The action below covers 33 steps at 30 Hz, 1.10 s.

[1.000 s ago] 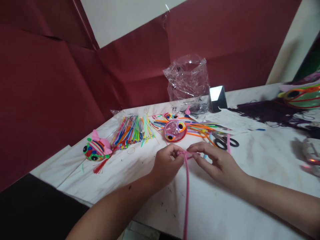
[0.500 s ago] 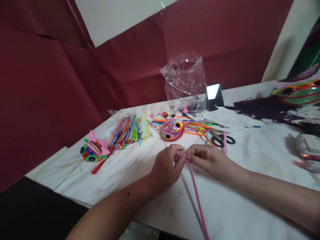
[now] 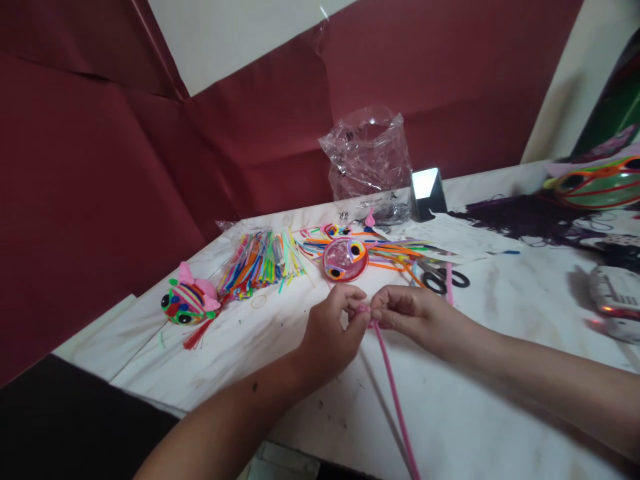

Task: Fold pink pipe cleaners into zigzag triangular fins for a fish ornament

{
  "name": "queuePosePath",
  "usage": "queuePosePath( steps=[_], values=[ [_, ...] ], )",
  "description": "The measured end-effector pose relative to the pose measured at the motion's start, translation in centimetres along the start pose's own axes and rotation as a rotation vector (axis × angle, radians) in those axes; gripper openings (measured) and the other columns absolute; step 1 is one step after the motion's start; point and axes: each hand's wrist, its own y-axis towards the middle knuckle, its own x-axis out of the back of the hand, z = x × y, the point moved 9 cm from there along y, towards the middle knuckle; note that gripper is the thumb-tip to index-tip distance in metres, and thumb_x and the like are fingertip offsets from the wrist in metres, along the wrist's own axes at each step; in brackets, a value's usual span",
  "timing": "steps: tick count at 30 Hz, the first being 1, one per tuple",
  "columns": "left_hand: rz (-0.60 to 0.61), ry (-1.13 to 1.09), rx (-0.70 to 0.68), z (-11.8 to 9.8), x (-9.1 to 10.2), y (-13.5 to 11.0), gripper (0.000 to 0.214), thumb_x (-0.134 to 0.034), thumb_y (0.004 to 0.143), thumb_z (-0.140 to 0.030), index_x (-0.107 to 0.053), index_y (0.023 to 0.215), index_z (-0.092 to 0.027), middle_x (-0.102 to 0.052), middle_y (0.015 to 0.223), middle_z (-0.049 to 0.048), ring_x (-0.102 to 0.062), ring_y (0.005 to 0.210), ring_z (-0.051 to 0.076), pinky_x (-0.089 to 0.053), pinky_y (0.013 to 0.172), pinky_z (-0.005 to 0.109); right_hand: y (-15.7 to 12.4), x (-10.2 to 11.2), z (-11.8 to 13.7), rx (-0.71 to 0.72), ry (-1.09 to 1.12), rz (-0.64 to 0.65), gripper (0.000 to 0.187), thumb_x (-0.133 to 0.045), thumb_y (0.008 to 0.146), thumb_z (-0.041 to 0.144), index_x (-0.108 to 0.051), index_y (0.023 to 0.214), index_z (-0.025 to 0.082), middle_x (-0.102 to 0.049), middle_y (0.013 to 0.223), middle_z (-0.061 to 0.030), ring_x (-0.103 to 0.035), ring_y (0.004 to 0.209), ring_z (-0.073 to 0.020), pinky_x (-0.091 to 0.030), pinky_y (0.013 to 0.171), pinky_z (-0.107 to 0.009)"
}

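Observation:
A pink pipe cleaner (image 3: 391,382) hangs down from between my two hands toward the bottom edge of the view. My left hand (image 3: 336,327) pinches its bunched, curled upper end between thumb and fingers. Right beside it, my right hand (image 3: 407,312) pinches the same pipe cleaner where the long tail begins. The fingertips nearly meet and hide part of the curled end. Just beyond my hands lies a round, clear craft fish piece (image 3: 345,261) with a red rim and two orange, yellow and black eyes.
Black-handled scissors (image 3: 445,279) lie behind my right hand. Bundled coloured pipe cleaners (image 3: 263,263) are at centre left, with a finished craft fish (image 3: 189,300) further left. A plastic bag (image 3: 370,160) and a dark shiny box (image 3: 429,195) stand at the back. A white device (image 3: 617,297) is at right.
Almost nothing differs. Both hands keep their pinch on the pink pipe cleaner, with only a slight shift of the fingers and a tiny drift of the view.

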Motion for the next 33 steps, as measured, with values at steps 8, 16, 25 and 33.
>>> queuePosePath(
  steps=[8,16,25,33],
  values=[
    [0.222,-0.116,0.193,1.9,-2.0,0.6,0.017,-0.051,0.074,-0.025,-0.055,0.060,-0.014,-0.047,0.057,-0.0029,-0.043,0.058,0.010,-0.037,0.059,0.022,0.2,0.7,-0.1,-0.017,0.017,-0.039,0.027,-0.056,0.077,0.044,-0.054,0.073,0.017,-0.047,0.062,0.0036,-0.041,0.057,-0.0099,-0.033,0.054,-0.023],
    [0.197,-0.081,0.166,1.6,-2.0,0.3,0.018,-0.053,0.073,-0.026,-0.055,0.060,-0.014,-0.045,0.056,-0.0033,-0.041,0.058,0.010,-0.036,0.058,0.023,0.1,0.6,0.6,0.056,-0.134,-0.048,0.025,-0.049,0.082,0.041,-0.050,0.072,0.018,-0.046,0.064,0.0027,-0.040,0.058,-0.0109,-0.032,0.054,-0.024],
    [0.133,-0.178,0.269,2.7,-1.5,0.4,0.019,-0.056,0.070,-0.029,-0.056,0.056,-0.015,-0.048,0.054,-0.0022,-0.045,0.058,0.012,-0.038,0.057,0.023,0.4,1.2,0.3,-0.036,0.046,-0.033,0.036,-0.048,0.079,0.050,-0.058,0.072,0.016,-0.054,0.069,-0.0001,-0.047,0.065,-0.0125,-0.038,0.064,-0.026],
    [0.185,-0.102,0.226,2.2,-1.8,0.4,0.021,-0.052,0.071,-0.027,-0.047,0.055,-0.016,-0.037,0.053,-0.0046,-0.035,0.055,0.009,-0.032,0.053,0.022,0.2,0.9,-0.5,-0.068,-0.002,-0.062,0.024,-0.055,0.076,0.041,-0.059,0.070,0.017,-0.051,0.061,0.0026,-0.045,0.058,-0.0107,-0.036,0.056,-0.024]
  ],
)
